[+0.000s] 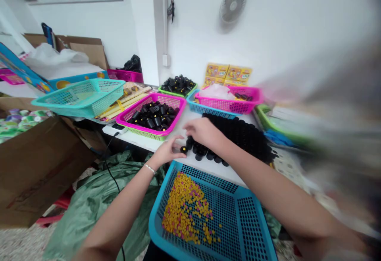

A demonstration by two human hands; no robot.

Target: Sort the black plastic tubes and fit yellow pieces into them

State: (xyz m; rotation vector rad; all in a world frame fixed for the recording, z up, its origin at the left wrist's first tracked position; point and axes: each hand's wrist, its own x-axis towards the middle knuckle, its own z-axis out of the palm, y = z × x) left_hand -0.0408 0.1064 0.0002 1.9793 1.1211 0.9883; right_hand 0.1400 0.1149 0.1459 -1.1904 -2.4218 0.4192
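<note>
My left hand [167, 151] reaches over the table's front edge, thumb and fingers curled around a small black cap [183, 149] with a yellow dot in its end. Just right of it, my right hand [204, 132] has its fingers bent down onto another black cap [189, 142]; part of that grip is hidden. Beside and beneath my right forearm stand tightly packed rows of black caps [238, 134]. Below both hands, a blue basket [250, 213] holds many small yellow and pink pieces [184, 209], mostly gathered on its left side.
A pink basket [180, 106] of loose black caps stands left of my hands, with a green basket [193, 88] of more behind. Another pink basket [253, 94] sits on a blue one. A turquoise basket [104, 98], a cardboard box [44, 165] and a cable [111, 173] are leftward.
</note>
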